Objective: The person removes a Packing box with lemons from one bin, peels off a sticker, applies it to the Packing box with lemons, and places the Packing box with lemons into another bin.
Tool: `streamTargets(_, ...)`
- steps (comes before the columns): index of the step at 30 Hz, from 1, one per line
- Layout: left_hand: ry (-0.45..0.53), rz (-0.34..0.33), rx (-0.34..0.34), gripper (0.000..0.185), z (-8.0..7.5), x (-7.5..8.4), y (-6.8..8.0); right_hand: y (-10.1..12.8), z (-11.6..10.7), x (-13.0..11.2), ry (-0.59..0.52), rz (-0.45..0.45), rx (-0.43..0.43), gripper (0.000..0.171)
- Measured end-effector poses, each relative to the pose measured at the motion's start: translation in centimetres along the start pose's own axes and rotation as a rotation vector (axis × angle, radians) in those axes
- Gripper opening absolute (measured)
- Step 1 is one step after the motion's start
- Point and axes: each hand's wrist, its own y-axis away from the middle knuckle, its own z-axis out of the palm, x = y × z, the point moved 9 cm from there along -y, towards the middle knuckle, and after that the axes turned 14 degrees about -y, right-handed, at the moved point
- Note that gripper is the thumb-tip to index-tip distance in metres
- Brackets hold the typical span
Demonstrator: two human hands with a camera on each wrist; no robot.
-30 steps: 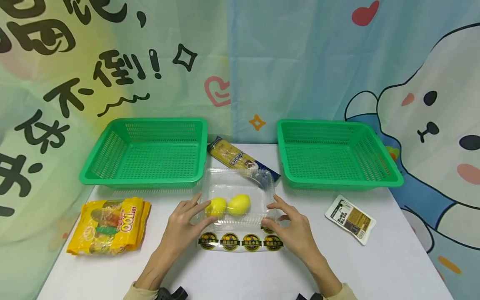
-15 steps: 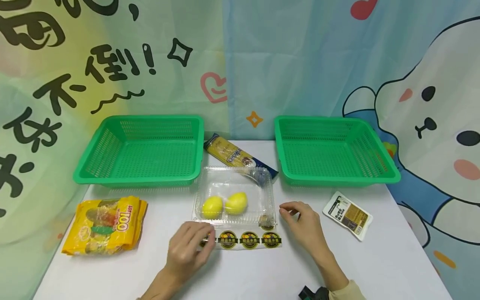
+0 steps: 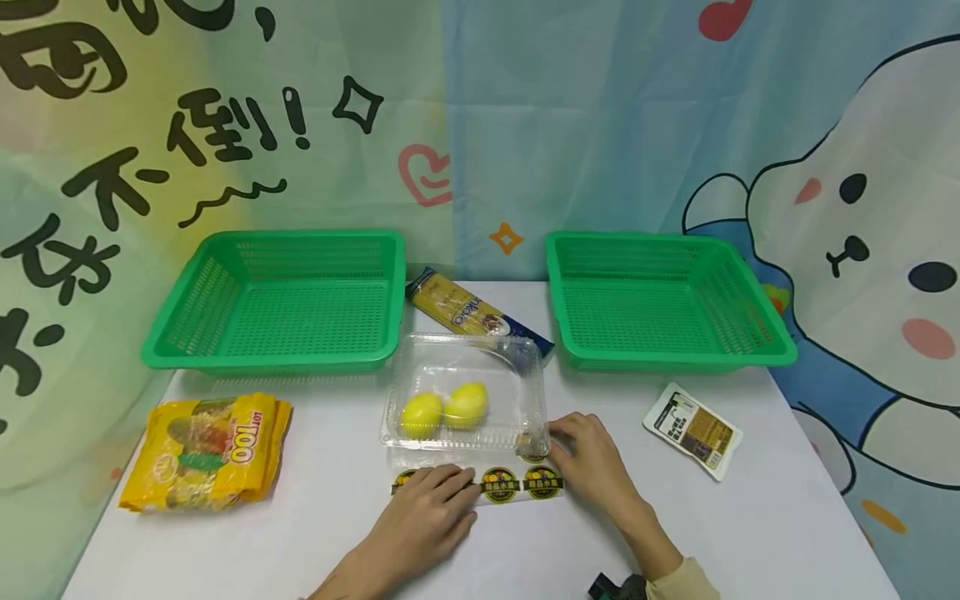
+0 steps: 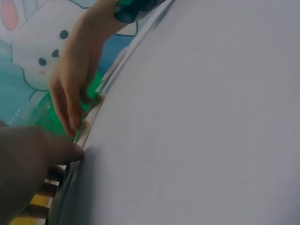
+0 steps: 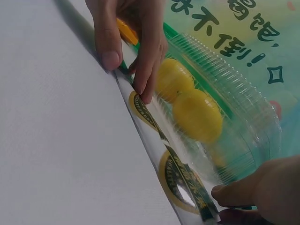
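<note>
A clear plastic clamshell box [image 3: 510,392] with two yellow lemons [image 3: 467,405] in it sits mid-table. In front of it, partly under its front edge, lies a sheet of round black-and-gold fruit stickers [image 3: 500,485]. My left hand [image 3: 429,512] rests over the left part of this sheet, fingertips on the stickers, thumb toward the near table. At the sheet's right end, by the box's front right corner, is my right hand [image 3: 592,462]. Its thumb and forefinger [image 5: 239,192] are bent close together at the sticker edge; I cannot tell whether they pinch it.
Green baskets stand at back left [image 3: 277,358] and back right [image 3: 675,358]. Between them lies a pasta packet [image 3: 465,307], its right end behind the box. A yellow gummy-candy bag [image 3: 206,450] is on the left, a small white-and-brown pouch [image 3: 693,431] on the right.
Both hands have left the sides of the clamshell box. The left hand has moved down and right onto the sticker sheet; the right hand has come back to the sheet's right end.
</note>
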Motion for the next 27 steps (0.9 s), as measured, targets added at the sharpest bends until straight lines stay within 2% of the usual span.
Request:
streamTargets(8,0.023,0.044,0.037,0.019,-0.4,0.6,0.0,0.4,0.4,-0.3,0.049,-0.022,-0.026,0.025)
streamTargets(16,0.08,0.074,-0.006,0.016,-0.6,0.2,-0.1,0.8,0.4,-0.4,0.055,-0.048,-0.009,0.016)
streamTargets(27,0.163,0.097,0.023,0.016,-0.9,-0.3,-0.2,1.1,0.0,-0.2,0.02,0.001,0.012,0.009)
